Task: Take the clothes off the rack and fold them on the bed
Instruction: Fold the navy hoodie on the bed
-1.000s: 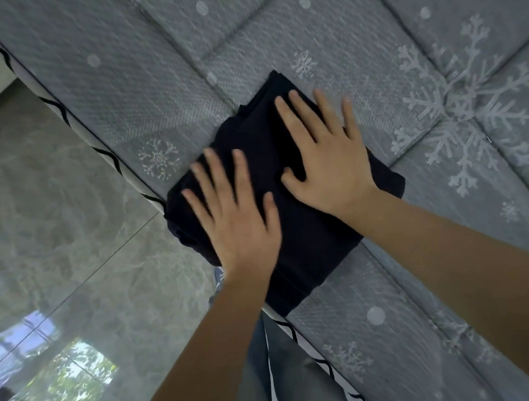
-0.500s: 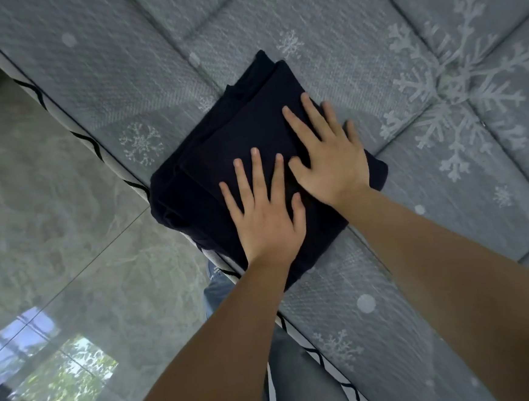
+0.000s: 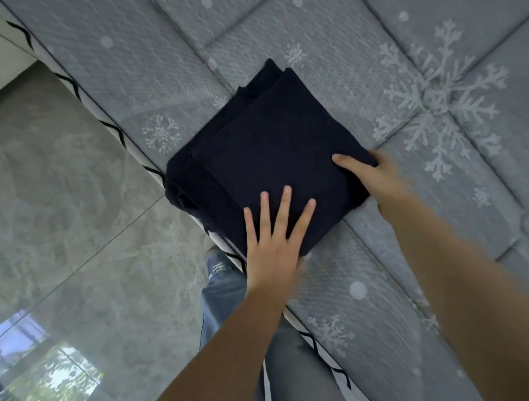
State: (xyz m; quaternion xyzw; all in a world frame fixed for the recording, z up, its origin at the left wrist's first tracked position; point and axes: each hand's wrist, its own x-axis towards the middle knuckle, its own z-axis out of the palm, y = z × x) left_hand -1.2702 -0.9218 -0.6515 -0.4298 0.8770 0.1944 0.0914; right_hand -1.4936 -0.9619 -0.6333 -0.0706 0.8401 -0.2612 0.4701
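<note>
left hand (image 3: 273, 247) flat, fingers spread, palm down on near corner of folded dark garment (image 3: 266, 156) | right hand (image 3: 372, 176) gripping the garment's right edge, thumb on top, fingers hidden beneath | garment between and beyond both hands, lying at the bed (image 3: 369, 18) edge, one corner overhanging the grey tiled floor (image 3: 51, 201)

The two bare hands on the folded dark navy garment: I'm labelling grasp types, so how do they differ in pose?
The left hand lies flat on top of the folded dark navy garment, fingers spread, at its near corner. The right hand wraps the garment's right edge, thumb on top, fingers tucked out of sight. Both are bare and touch the same garment on the grey snowflake-patterned mattress.
</note>
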